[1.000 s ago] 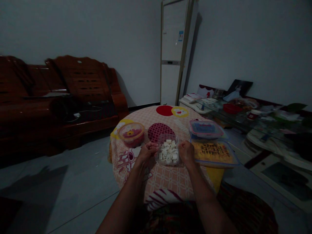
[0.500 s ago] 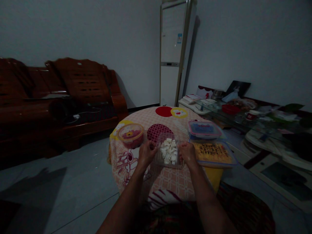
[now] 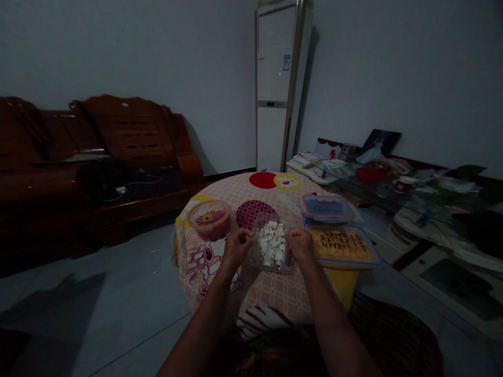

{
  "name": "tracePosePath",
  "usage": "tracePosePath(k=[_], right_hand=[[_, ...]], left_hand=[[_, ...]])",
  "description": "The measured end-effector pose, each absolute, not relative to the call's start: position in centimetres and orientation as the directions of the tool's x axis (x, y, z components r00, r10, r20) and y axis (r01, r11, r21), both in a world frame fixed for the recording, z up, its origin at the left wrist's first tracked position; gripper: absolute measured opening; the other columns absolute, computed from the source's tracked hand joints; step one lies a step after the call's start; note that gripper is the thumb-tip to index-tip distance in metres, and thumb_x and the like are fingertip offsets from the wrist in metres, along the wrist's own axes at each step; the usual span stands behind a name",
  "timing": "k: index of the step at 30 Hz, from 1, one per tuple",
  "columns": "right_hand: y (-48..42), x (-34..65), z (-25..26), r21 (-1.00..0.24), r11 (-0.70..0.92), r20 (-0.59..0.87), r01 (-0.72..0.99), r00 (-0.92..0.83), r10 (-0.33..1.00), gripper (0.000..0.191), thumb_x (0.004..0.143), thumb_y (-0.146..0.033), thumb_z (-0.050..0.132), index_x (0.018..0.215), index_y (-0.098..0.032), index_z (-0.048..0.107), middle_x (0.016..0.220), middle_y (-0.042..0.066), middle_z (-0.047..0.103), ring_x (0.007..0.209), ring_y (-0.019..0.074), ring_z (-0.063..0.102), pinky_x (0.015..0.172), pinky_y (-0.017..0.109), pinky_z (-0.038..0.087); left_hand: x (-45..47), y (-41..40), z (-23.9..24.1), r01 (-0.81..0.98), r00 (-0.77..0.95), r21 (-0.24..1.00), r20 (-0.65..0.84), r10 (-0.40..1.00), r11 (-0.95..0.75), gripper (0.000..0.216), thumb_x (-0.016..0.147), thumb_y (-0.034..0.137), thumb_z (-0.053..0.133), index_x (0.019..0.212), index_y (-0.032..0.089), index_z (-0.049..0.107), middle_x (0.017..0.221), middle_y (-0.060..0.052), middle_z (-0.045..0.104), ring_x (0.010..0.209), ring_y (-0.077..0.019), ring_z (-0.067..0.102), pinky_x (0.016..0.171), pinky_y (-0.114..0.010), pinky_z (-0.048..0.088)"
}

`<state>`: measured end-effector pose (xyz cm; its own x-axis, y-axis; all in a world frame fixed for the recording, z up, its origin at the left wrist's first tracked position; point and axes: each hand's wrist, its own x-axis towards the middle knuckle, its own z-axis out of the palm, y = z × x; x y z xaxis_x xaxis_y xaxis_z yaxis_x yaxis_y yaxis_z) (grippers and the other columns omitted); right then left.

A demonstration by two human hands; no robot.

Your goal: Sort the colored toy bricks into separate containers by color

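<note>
Before me on the round table stands a clear plastic container point(image 3: 255, 263) with several small white pieces point(image 3: 272, 244), like mah-jong-sized blocks, heaped inside. My left hand point(image 3: 237, 248) is closed at the container's left edge, thumb and fingers pinched there. At its right edge my right hand point(image 3: 302, 246) grips in the same way, fingers curled. A round lidded container point(image 3: 210, 217) with reddish contents is to the left. On the right lie a blue-rimmed flat container point(image 3: 342, 246) with yellow contents and dark writing, and a pink-rimmed box point(image 3: 328, 208) behind it.
A patterned cloth point(image 3: 271, 293) covers the table. Behind to the left is a wooden bench point(image 3: 131, 141); a tall white cabinet-like unit point(image 3: 272, 133) stands in the corner. A cluttered glass-topped stand point(image 3: 346, 178) runs along the right wall.
The view has shifted slightly. Both hands stay at the container's two sides, with hardly any movement, and the white pieces look much the same.
</note>
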<state>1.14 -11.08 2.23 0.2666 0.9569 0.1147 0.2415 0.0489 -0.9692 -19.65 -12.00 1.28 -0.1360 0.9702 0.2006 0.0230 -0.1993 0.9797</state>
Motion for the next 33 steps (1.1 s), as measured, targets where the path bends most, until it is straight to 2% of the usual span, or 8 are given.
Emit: tracePosePath(k=[4,9,12,14,17,23,28,33], right_hand=[[-11.3,1.0,2.0,-0.997,-0.013,0.004,0.07,0.241,0.971,0.019,0.06,-0.04,0.061,0.058,-0.023,0.052,0.039,-0.007,0.047,0.032,0.0126,0.044,0.032,0.022,0.03],[-11.3,0.5,2.1,-0.999,-0.04,-0.038,0.005,0.207,0.978,0.019,0.056,-0.038,0.062,0.055,-0.023,0.051,0.037,-0.007,0.047,0.03,0.012,0.044,0.03,0.021,0.031],[-11.2,0.3,2.0,-1.0,-0.013,-0.015,-0.015,0.163,0.987,0.021,0.055,-0.038,0.063,0.054,-0.022,0.05,0.037,-0.007,0.048,0.03,0.0118,0.045,0.03,0.02,0.034],[-11.2,0.5,1.8,-1.0,0.002,0.0,-0.01,0.116,0.993,0.023,0.056,-0.04,0.065,0.055,-0.022,0.05,0.038,-0.006,0.05,0.031,0.0116,0.046,0.03,0.02,0.034],[-11.1,0.9,1.5,-0.999,-0.009,-0.006,0.043,0.067,0.998,0.027,0.059,-0.043,0.068,0.058,-0.022,0.051,0.04,-0.006,0.051,0.031,0.011,0.047,0.031,0.019,0.035],[-9.4,1.9,3.1,-0.983,0.026,0.05,0.18,0.127,0.991,0.03,0.073,-0.049,0.06,0.067,-0.02,0.057,0.048,-0.005,0.055,0.034,0.0106,0.051,0.032,0.019,0.037],[-7.8,3.2,5.7,-0.979,0.004,-0.014,0.204,-0.086,0.996,0.03,0.069,-0.044,0.063,0.054,-0.02,0.054,0.042,-0.003,0.053,0.033,0.0106,0.05,0.033,0.019,0.039],[-7.3,4.2,6.9,-0.98,-0.001,-0.052,0.2,-0.248,0.967,0.025,0.063,-0.04,0.066,0.055,-0.017,0.059,0.041,-0.001,0.057,0.034,0.0113,0.052,0.037,0.02,0.044]], left_hand=[[-20.4,-11.9,1.4,-0.023,-0.061,0.989,0.142,0.988,-0.143,0.026,0.06,0.033,0.079,0.072,0.016,0.065,0.057,0.004,0.053,0.048,-0.0091,0.047,0.047,-0.02,0.037],[-20.8,-10.1,2.1,0.044,-0.129,0.99,0.142,0.981,-0.137,0.032,0.066,0.045,0.076,0.067,0.016,0.064,0.055,0.001,0.057,0.045,-0.0116,0.051,0.045,-0.023,0.041],[-20.5,-8.1,2.7,0.04,-0.144,0.985,0.171,0.975,-0.167,0.036,0.064,0.047,0.077,0.077,0.014,0.069,0.063,-0.002,0.064,0.05,-0.0131,0.054,0.046,-0.023,0.042],[-20.3,-6.7,2.9,0.051,-0.12,0.978,0.205,0.971,-0.2,0.037,0.065,0.046,0.076,0.082,0.013,0.071,0.065,-0.002,0.065,0.051,-0.0122,0.054,0.047,-0.022,0.041],[-20.2,-5.3,3.1,0.098,-0.066,0.97,0.231,0.971,-0.224,0.033,0.065,0.044,0.075,0.073,0.013,0.068,0.056,0.001,0.059,0.047,-0.0095,0.047,0.046,-0.021,0.036],[-19.9,-5.0,3.2,0.159,0.007,0.959,0.238,0.971,-0.236,0.031,0.066,0.043,0.075,0.075,0.014,0.068,0.055,0.002,0.058,0.048,-0.0091,0.047,0.046,-0.02,0.035],[-19.8,-6.0,4.4,0.159,0.099,0.952,0.249,0.964,-0.262,0.032,0.069,0.041,0.075,0.081,0.011,0.071,0.06,0.0,0.061,0.05,-0.0094,0.049,0.047,-0.02,0.037],[-19.8,-6.5,5.3,0.196,0.146,0.944,0.241,0.96,-0.267,0.032,0.072,0.04,0.074,0.084,0.01,0.071,0.061,0.0,0.062,0.048,-0.0088,0.048,0.047,-0.02,0.038]])
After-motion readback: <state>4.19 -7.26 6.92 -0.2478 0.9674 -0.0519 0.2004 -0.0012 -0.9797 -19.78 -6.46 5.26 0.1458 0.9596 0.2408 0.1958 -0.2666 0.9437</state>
